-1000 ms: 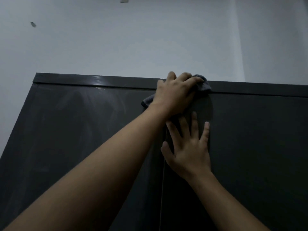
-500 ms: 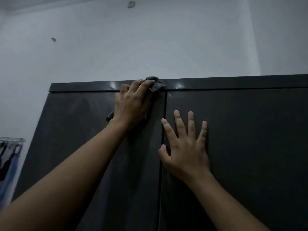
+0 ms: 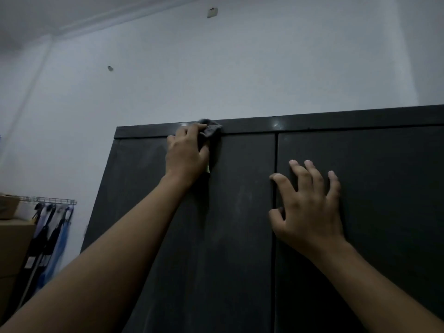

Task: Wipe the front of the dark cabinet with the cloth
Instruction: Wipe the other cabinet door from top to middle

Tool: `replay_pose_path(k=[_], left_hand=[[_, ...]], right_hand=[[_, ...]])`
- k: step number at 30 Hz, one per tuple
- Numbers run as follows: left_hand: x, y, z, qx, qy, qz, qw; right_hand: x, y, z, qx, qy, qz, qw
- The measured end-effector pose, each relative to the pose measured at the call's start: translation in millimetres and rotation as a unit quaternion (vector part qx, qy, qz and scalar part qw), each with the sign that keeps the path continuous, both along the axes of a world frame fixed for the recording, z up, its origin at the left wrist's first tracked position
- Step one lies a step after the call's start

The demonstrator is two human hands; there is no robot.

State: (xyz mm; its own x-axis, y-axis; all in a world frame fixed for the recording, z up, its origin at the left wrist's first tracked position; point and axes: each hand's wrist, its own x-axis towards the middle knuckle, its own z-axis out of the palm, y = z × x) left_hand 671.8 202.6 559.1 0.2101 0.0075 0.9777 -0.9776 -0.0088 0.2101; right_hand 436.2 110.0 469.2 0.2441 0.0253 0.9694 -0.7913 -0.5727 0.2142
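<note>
Upper centre, my left hand (image 3: 186, 156) grips the bunched grey cloth (image 3: 211, 131) against the dark cabinet (image 3: 144, 212) at its top edge. My right hand (image 3: 310, 210) rests spread-fingered on the right door (image 3: 389, 188), holding nothing.

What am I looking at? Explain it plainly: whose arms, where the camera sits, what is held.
No machine here: these are a person's bare arms, seen from one camera worn on the head. Ahead stands a dark two-door cabinet against a pale wall. The left hand grips a grey cloth and presses it near the top of the left door. The right hand holds nothing; its spread fingers rest on the right door, beside the gap between doors. Far left, dark items hang from a wire rack beside cardboard boxes.
</note>
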Motion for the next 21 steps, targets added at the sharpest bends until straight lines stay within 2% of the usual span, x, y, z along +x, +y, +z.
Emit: replay_pose_path(k=[6, 10, 14, 16, 18, 21], left_hand=[[38, 8, 10, -0.011, 0.036, 0.001, 0.999], [38, 3, 21, -0.005, -0.053, -0.007, 0.999], [20, -10, 25, 0.014, -0.194, 0.011, 0.981], [10, -15, 27, 0.013, -0.224, 0.019, 0.974], [10, -16, 29, -0.006, -0.195, 0.016, 0.981], [28, -12, 31, -0.029, -0.106, -0.008, 0.994]], right_hand=[[45, 19, 34, -0.036, 0.042, 0.080, 0.995], [63, 15, 52, -0.003, -0.017, 0.095, 0.995], [71, 11, 48, -0.013, -0.018, 0.053, 0.998], [70, 11, 48, -0.013, -0.022, 0.055, 0.998], [68, 12, 49, -0.009, -0.021, 0.055, 0.998], [67, 14, 49, -0.003, -0.019, 0.039, 0.999]])
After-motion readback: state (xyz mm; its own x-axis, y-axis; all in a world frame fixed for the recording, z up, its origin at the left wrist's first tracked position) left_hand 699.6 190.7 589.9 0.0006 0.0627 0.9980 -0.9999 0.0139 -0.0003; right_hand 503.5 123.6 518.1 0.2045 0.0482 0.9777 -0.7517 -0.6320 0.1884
